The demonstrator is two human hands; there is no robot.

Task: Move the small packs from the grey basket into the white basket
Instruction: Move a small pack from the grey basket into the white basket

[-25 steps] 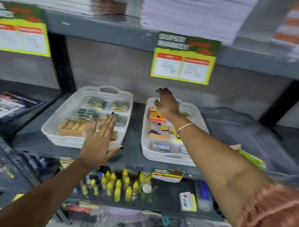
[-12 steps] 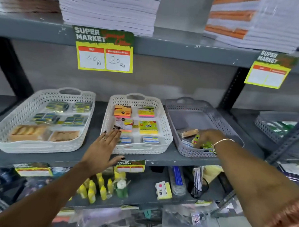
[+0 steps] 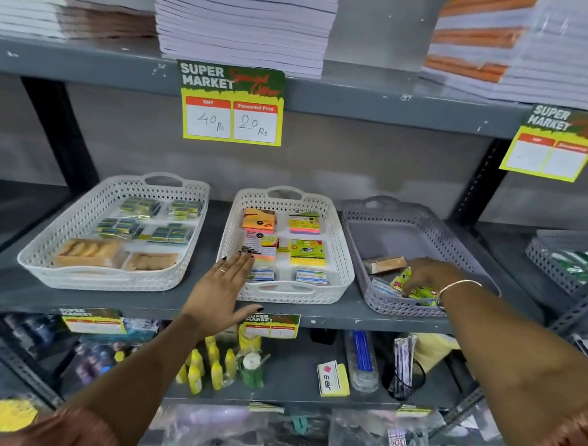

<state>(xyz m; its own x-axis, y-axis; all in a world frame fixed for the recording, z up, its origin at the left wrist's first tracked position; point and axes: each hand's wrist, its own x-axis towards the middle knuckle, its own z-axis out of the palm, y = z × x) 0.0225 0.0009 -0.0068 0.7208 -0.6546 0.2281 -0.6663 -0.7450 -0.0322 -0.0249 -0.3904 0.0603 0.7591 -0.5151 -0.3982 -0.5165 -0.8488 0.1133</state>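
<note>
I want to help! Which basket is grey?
The grey basket, rightmost of the three in a row; the right hand reaches into it. The other two are white.

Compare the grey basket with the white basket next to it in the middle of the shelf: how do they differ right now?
The grey basket is mostly bare, with a few packs bunched at its near end; the middle white basket is filled with packs laid in neat rows. The right hand reaches into the grey basket onto a green pack; the left hand lies flat and open at the white basket's near left corner. Both are perforated trays with handle cut-outs, on the same shelf.
</note>
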